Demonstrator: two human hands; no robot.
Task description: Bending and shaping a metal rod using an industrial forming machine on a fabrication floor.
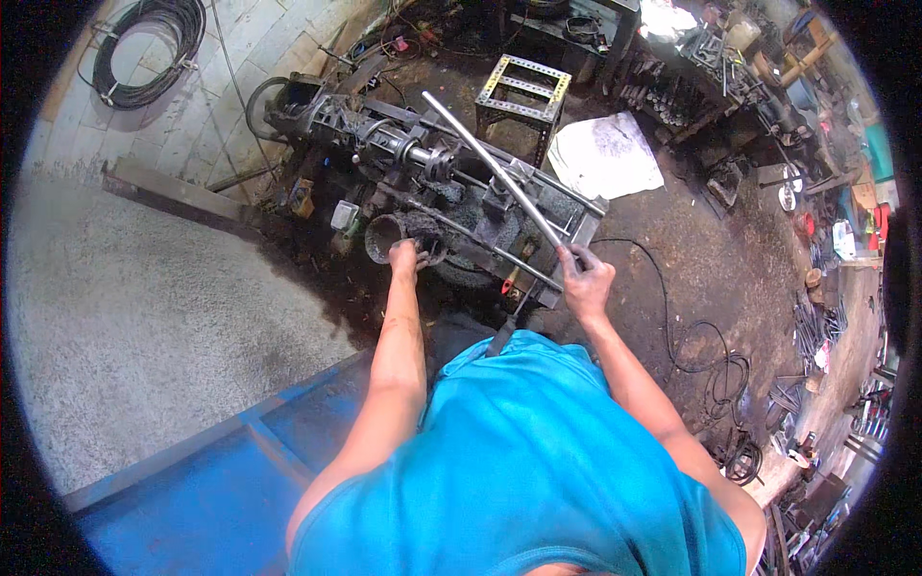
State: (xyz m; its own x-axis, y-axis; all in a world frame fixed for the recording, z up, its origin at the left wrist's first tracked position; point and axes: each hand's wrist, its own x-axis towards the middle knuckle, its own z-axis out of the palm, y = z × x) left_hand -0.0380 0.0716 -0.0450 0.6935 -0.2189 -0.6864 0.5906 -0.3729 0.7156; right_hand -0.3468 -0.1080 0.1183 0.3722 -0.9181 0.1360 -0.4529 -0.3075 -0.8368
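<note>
My right hand (pixel 587 283) is closed around the lower end of a long, straight metal rod (pixel 495 171). The rod slants up and to the left, over a lathe-like machine (pixel 399 144) with dark rails and a bright round spindle. My left hand (pixel 408 257) is at the machine's near left side, beside the rim of a round, dirty can (pixel 384 236). Its fingers are bent and closed, and whatever they grip is hidden among dark parts. A red-tipped tool (pixel 509 285) lies at the machine's near end, between my hands.
A yellow-and-white slotted metal stool (pixel 524 84) and a white stained sheet (pixel 605 156) are beyond the machine. Black cable (pixel 663 317) runs across the floor on the right. Cluttered tools line the right wall. A blue metal frame (pixel 259 432) stands at lower left.
</note>
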